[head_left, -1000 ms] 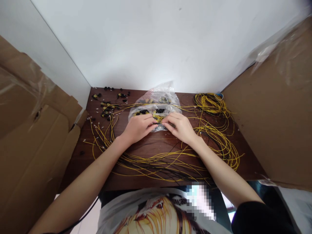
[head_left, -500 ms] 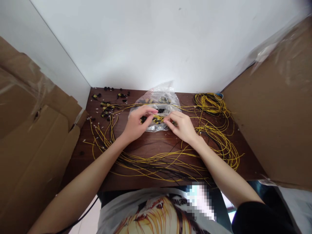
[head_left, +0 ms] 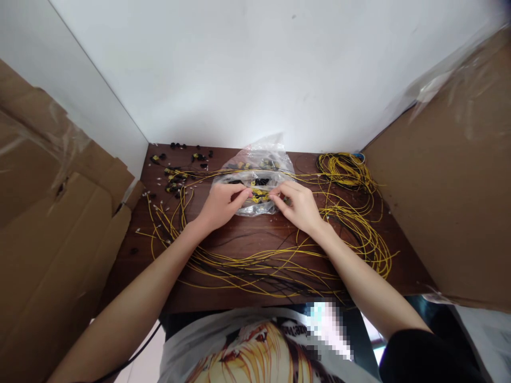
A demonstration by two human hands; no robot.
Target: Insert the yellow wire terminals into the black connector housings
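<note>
A dark brown wooden tabletop (head_left: 247, 231) is backed by a plain white wall (head_left: 255, 69) and closed in at either side by brown cardboard panels (head_left: 455, 170). Taking the clear plastic bag (head_left: 265, 149) as the centre of a clock face, loose small black round parts (head_left: 175, 144) are scattered towards 10 o'clock, and a cluster of small yellow-and-black parts (head_left: 174, 178) is laid out at 9. White-tipped wire ends (head_left: 159, 207) are fanned out between 8 and 9.

The left hand (head_left: 219, 205) is placed at 8 o'clock, its thumb and forefinger brought together in a pinch over the bag. Between the two hands' fingertips, the yellow-and-black pieces (head_left: 261, 196) are seen in the front part of the bag, at about 3 o'clock from the left fingertips and 9 from the right. The right hand (head_left: 297, 205) is placed at 4 o'clock, its thumb and forefinger likewise closed in a pinch. What is gripped by either hand is too small to be told.

Long thin yellow and black wires (head_left: 263, 260) are swept in a curve beneath the forearms, through 6 o'clock and round to 4. At 3 o'clock a coiled yellow-and-black wire bundle (head_left: 343, 170) is seen.
</note>
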